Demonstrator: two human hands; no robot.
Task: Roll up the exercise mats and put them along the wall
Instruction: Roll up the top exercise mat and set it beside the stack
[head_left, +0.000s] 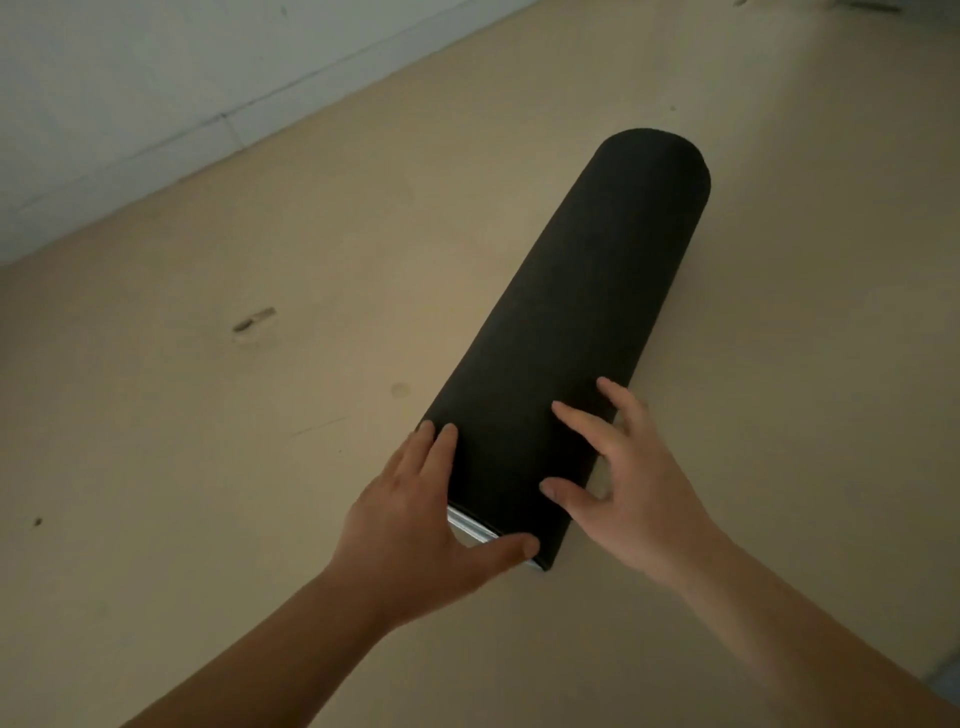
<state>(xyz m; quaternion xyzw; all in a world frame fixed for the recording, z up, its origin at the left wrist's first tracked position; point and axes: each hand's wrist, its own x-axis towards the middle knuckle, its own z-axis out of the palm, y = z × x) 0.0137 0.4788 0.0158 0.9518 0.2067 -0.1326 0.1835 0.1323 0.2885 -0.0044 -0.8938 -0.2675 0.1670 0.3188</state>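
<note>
floor (208, 493): tan, bare, scuffed, with a small piece of debris (254, 318) well apart from the work. wall (104, 93): pale, meets the floor at upper left, not touching the mat. rolled mat (571, 332): black, fully rolled, lies flat on the floor, pointing away from the person. a silver inner layer shows at the near end.

left hand (415, 525): fingers spread against the roll's left side, thumb across the near end; braced, not closed around it. right hand (628, 478): fingers splayed, tips on top and right flank, no enclosing grip.

risk, as judged: neither hand clamps the roll, so the outer wrap may loosen or the layers telescope when it is lifted. path to the wall appears unobstructed; the debris lies off to the left.
</note>
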